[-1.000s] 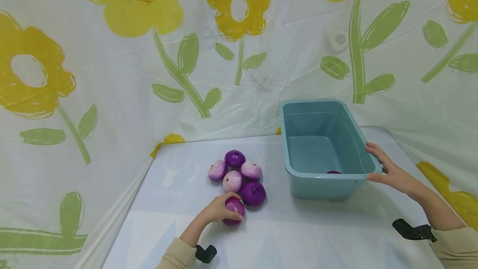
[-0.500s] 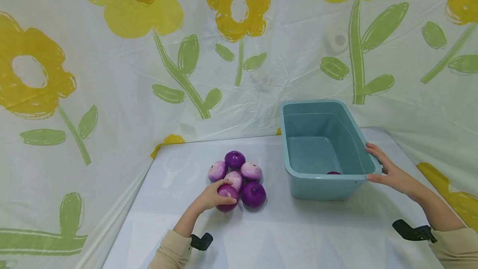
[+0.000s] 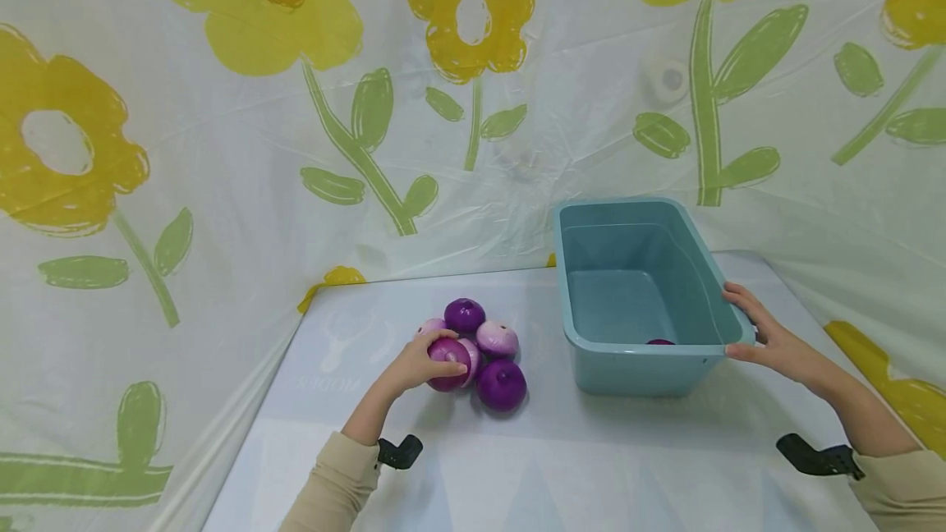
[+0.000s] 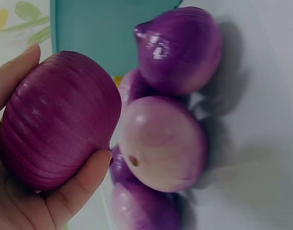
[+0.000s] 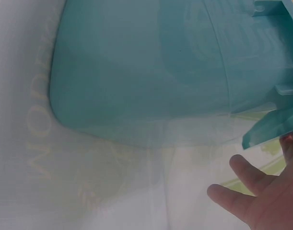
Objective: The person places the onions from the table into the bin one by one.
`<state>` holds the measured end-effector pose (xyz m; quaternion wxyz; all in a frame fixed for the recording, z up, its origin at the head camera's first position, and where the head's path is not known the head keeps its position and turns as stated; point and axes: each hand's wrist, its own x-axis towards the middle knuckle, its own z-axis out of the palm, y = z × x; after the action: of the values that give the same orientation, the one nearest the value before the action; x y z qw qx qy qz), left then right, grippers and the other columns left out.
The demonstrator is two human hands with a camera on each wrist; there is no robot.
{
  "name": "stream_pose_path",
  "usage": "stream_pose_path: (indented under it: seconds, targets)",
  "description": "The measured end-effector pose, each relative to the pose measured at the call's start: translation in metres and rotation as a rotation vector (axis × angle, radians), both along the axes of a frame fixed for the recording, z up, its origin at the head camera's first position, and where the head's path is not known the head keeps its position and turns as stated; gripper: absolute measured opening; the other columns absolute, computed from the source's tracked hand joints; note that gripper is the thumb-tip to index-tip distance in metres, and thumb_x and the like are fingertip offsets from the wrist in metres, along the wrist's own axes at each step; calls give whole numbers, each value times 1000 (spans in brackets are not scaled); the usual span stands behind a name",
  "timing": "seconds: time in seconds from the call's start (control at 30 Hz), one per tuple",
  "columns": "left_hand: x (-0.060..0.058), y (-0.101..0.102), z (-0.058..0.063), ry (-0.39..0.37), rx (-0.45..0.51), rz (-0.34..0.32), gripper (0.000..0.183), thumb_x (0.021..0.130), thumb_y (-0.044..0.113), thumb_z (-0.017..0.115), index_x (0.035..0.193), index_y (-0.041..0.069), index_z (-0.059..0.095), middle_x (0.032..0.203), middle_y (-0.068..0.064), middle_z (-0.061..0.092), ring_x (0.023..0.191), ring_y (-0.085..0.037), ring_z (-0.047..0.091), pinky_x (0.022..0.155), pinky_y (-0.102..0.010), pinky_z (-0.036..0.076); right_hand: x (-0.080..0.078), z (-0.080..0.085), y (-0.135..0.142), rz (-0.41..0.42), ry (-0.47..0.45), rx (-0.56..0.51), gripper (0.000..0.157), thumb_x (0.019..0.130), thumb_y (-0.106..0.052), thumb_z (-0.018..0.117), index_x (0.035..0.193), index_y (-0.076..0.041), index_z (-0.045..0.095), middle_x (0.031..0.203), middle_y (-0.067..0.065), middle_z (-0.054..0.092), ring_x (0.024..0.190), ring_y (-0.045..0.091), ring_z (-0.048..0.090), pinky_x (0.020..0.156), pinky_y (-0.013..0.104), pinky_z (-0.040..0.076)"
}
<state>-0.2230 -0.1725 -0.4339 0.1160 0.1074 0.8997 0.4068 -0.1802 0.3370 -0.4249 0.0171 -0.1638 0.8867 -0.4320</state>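
Note:
In the head view, my left hand (image 3: 415, 364) holds a purple onion (image 3: 446, 368) in front of the onion pile. The left wrist view shows the thumb and fingers curled round this onion (image 4: 60, 120). Close to it lie a dark purple onion (image 3: 502, 385), a pale onion (image 3: 498, 338) and another dark one (image 3: 464, 315). Other pale onions are partly hidden behind the held one. My right hand (image 3: 776, 343) rests on the near right corner of a blue-green plastic bin (image 3: 628, 368). Straight, spread fingers (image 5: 251, 175) show below its rim in the right wrist view.
Inside the bin, a purple onion (image 3: 660, 341) just shows above the near rim. The bin stands to the right of the pile on a white table (image 3: 591, 466). A flower-printed curtain (image 3: 458, 212) hangs behind the table.
My left hand has lifted the purple onion from the near side of the pile and moved it away from me and slightly left. My right hand and the bin have stayed put.

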Motion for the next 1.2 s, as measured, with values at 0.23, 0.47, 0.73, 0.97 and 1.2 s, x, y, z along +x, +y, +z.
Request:
stream_pose_path:
  seconds: [0.23,0.47,0.73,0.97,1.2]
  targets:
    - [-11,5,16,14,14,15,60,73,32,75,124,11,52,123,-17,53,105,-31,54,82,-45,49,-1,4,-1,-11,-15,3,83,85,-18,55,147,-13,0,152,6,-15,122,53,11,81,78,22]
    - [-18,13,28,23,20,20,60,72,33,75,124,10,53,121,-16,55,105,-30,54,84,-45,48,1,2,1,-7,-17,8,82,86,-18,54,147,-12,0,152,-4,-17,121,52,11,81,77,23]
    - [-27,28,45,66,32,10,59,73,33,73,124,12,52,119,-15,56,104,-30,56,85,-45,47,1,3,1,-2,-1,1,82,86,-16,54,147,-12,0,150,-15,-15,121,52,11,81,78,22]
    - [-37,44,57,82,53,8,58,74,33,73,125,16,52,120,-13,56,103,-27,57,86,-42,47,0,3,1,-2,-12,0,82,86,-17,54,147,-13,0,151,-10,-16,122,52,11,81,77,23]
    - [-43,56,66,58,103,10,60,74,35,73,127,17,50,121,-11,56,105,-27,56,88,-42,47,0,2,1,0,-19,-4,81,87,-16,54,147,-10,1,152,4,-16,121,52,11,81,78,22]
